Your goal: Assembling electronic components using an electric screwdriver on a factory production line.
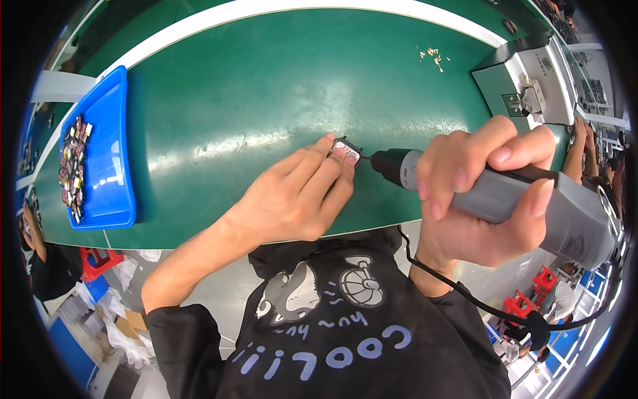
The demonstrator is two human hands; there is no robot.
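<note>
My right hand [488, 189] is wrapped around a grey electric screwdriver [495, 193] with a black nose, its thumb and fingers closed on the body. The thin bit [366, 157] points left and meets the right edge of a small rectangular part [347, 149], dark-framed with a pale inside. My left hand [296, 193] holds this part against the green table [232, 106], fingertips pressed onto its face and side. Those fingers cover some of the part, so I cannot tell whether the bit sits in a screw.
On the left stands a blue tray [123, 146] with a pile of small dark parts [74, 169]. Tiny brass-coloured pieces [435, 58] lie scattered at the far right, near a white and black boxy machine [525, 83]. A black cable [525, 322] loops below the screwdriver. Other people sit at both sides.
</note>
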